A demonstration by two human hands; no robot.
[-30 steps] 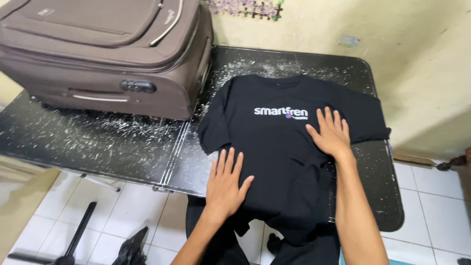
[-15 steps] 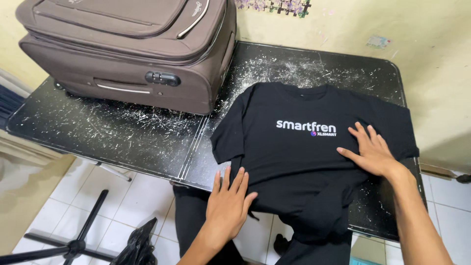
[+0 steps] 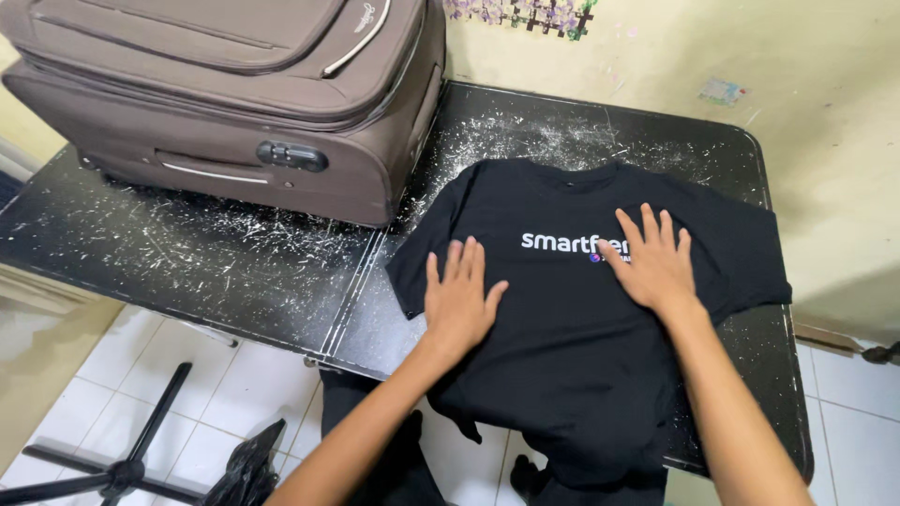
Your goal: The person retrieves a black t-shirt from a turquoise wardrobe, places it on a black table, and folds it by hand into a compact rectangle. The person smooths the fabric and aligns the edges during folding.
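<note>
A black t-shirt [image 3: 572, 328] with white lettering on its chest lies front-up on the black table [image 3: 225, 272], its hem hanging over the near edge. My left hand [image 3: 460, 298] rests flat on the shirt's left side, fingers spread. My right hand [image 3: 653, 260] presses flat on the chest and covers the end of the lettering. Neither hand grips the cloth.
A brown soft suitcase [image 3: 234, 94] lies on the table's far left, close to the shirt's sleeve. The tabletop is scratched white. A yellowish wall [image 3: 797, 56] runs behind and to the right. White floor tiles, a black stand base [image 3: 122, 468] and a black bag [image 3: 248, 464] lie below.
My left hand moved up from the shirt's lower edge onto its left side. My right hand slid from the right side up and leftward onto the lettering.
</note>
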